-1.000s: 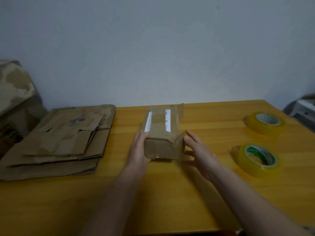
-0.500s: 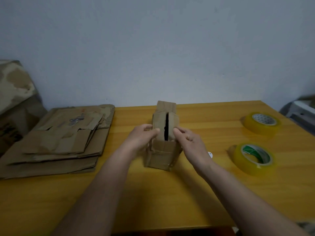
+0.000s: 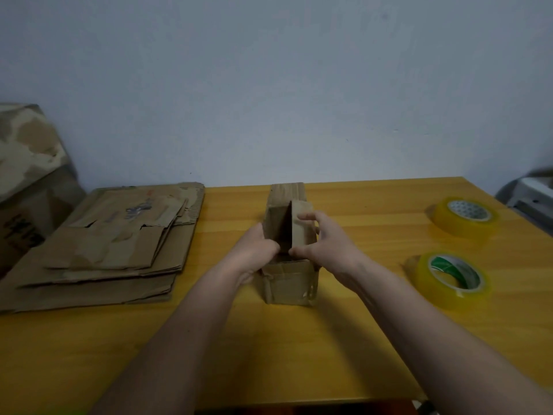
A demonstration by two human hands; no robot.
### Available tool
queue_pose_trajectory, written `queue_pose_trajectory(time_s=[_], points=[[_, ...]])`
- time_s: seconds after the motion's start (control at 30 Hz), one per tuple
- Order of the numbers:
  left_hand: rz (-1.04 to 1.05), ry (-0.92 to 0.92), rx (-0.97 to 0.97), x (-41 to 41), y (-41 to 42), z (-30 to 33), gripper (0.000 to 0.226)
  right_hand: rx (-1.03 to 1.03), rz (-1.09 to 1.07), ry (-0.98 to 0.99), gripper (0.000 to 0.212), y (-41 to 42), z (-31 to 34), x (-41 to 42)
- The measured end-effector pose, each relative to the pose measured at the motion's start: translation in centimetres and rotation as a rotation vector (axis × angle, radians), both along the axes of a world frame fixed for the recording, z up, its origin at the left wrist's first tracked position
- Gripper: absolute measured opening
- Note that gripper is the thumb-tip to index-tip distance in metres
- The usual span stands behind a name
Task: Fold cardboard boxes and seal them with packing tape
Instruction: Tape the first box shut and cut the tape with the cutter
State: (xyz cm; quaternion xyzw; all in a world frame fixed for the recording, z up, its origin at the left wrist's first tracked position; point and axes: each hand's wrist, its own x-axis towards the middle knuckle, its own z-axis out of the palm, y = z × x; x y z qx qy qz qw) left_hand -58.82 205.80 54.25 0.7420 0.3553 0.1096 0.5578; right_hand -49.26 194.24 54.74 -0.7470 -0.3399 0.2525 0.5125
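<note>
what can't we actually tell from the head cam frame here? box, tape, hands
- Inside of the small box: dark gap between the top flaps, contents not visible in the head view.
- Left hand: its fingertips are hidden behind the box's left flap.
- Right hand: palm side faces away.
- Free end of either tape roll: too small to find.
- Print on the flattened cardboard stack: blurred.
- Big box at left: cut off by the frame edge.

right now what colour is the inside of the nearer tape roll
Green and white, on the nearer tape roll, clearest in the head view.
</note>
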Motion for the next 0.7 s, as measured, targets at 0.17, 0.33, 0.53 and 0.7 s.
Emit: queue_pose_trajectory(time_s=[0.17, 0.33, 0.53, 0.7], points=[[0.057, -0.073, 0.05, 0.1, -0.9, 0.1, 0.056, -0.18, -0.024, 0.031, 0.081, 1.5, 0.7, 0.3], [-0.021, -0.111, 0.24, 0.0, -1.5, 1.0, 0.08, -0.062, -0.009, 0.194, 0.038, 0.3, 2.1, 2.0], [0.116, -0.071, 0.279, 4.3, -1.5, 2.5, 0.069, -0.171, 0.059, 0.112, 0.045, -3.4, 3.4, 5.2], [0.049, -0.169, 0.243, 11.4, -4.5, 5.0, 0.078, 0.052, -0.145, 0.126, 0.031, -6.5, 4.7, 10.7]])
